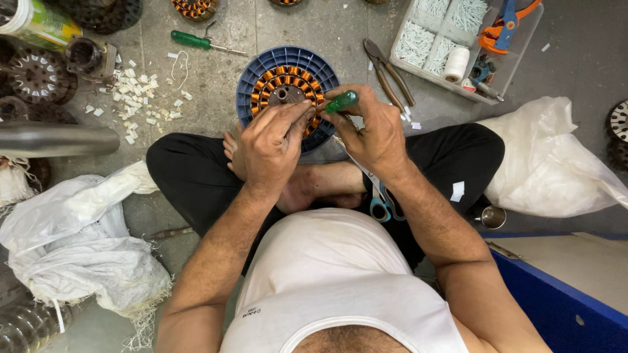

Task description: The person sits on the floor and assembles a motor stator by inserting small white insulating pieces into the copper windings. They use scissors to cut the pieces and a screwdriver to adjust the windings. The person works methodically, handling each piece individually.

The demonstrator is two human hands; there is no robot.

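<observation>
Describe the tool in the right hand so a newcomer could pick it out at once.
Start at the blue round stator on the floor ahead of the crossed legs. At its near edge the right hand grips a screwdriver. Its green handle matches another lying untouched farther left.

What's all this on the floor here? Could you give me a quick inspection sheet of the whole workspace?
Surface: bare grey concrete floor; the person sits cross-legged on it.
Job's things: blue round motor stator with copper windings, resting at the feet.
Grippers: left hand pinches at the windings; right hand grips a green-handled tool.
Clutter: white paper scraps, green screwdriver, pliers, scissors, parts tray.
Cables: thin white thread loop.
Surroundings: white sacks, other stators, small metal cup, blue box.
</observation>
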